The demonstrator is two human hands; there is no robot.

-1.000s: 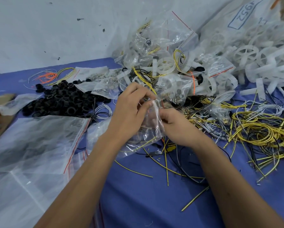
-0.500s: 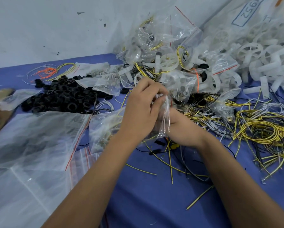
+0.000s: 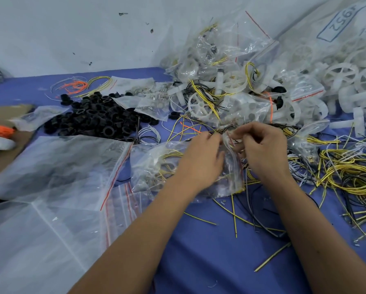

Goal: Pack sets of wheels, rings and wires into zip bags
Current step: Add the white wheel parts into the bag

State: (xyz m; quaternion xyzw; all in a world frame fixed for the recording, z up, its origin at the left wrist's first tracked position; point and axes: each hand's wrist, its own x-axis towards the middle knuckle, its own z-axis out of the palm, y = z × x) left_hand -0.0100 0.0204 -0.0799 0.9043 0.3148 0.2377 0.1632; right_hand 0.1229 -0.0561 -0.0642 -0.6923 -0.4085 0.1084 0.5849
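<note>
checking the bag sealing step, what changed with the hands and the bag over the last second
The left hand and right hand, overlapped a second ago, have drawn apart, each now pinching the top edge of the small zip bag, which hangs between them. Both keep their grip on it. The black rings and yellow wires lie as before.

Surface (image 3: 209, 262): covered in blue cloth, set against a pale wall. Laid directly upon it were found: a heap of black rings (image 3: 97, 117) at left; empty zip bags (image 3: 57, 164) at near left; white wheels (image 3: 339, 75) piled at far right; tangled yellow wires (image 3: 351, 172) at right; filled bags (image 3: 226, 45) heaped at the back; brown cardboard (image 3: 2, 115) at the left edge.
</note>
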